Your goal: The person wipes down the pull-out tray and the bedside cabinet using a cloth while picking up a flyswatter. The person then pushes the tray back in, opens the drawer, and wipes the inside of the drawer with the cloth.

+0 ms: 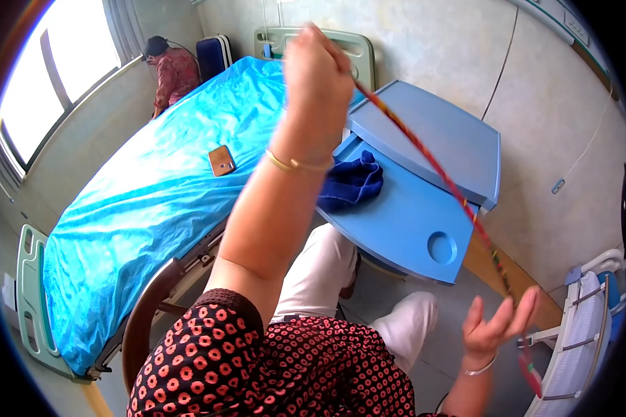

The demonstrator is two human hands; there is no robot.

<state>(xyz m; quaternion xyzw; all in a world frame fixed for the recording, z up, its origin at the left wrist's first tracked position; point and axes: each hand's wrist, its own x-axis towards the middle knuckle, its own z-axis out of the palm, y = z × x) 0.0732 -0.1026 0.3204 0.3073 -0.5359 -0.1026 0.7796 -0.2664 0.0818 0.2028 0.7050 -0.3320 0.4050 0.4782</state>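
Note:
My left hand (316,69) is raised high in front of me, its fingers closed around one end of a long braided cord (435,167) in red, yellow and dark green. A gold bracelet (295,164) circles that wrist. The cord slants straight down to the right, to my right hand (497,326). There it passes between fingers that are partly stretched out, with the thumb apart. Below this hand hangs a red piece with a bit of green (531,375), blurred. Part of the cord is hidden behind the right fingers.
A blue bedside cabinet (438,128) has a pull-out tray (403,226) bearing dark blue cloth (355,182). At left is a bed with a blue sheet (153,181) and a phone (222,160). Another person (175,73) is by the window; a folded white bed (577,333) stands right.

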